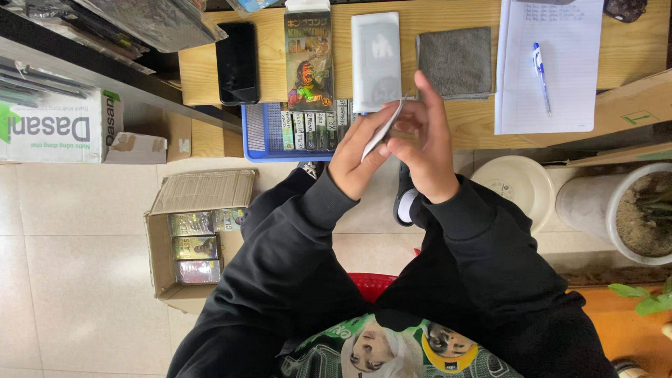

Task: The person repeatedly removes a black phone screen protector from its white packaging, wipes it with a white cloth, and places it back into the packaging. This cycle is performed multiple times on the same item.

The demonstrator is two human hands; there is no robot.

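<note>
My left hand [355,157] and my right hand [425,147] meet in front of the wooden table [448,14]. Between them they hold a thin white flat packet [381,131], seen edge-on and tilted. The left thumb and fingers pinch its lower end, and the right hand's fingers curl over its upper end. Just beyond the hands a blue plastic basket [262,133] holds several upright slim packages. On the table lie a black phone [236,63], a dark printed package [308,59], a white flat box [376,59] and a grey cloth [455,61].
A lined paper sheet [560,77] with a blue pen [541,73] lies at the table's right. An open cardboard box [196,231] of small packages stands on the tiled floor at left. A white pot with soil [630,210] and a round white lid [514,183] sit at right.
</note>
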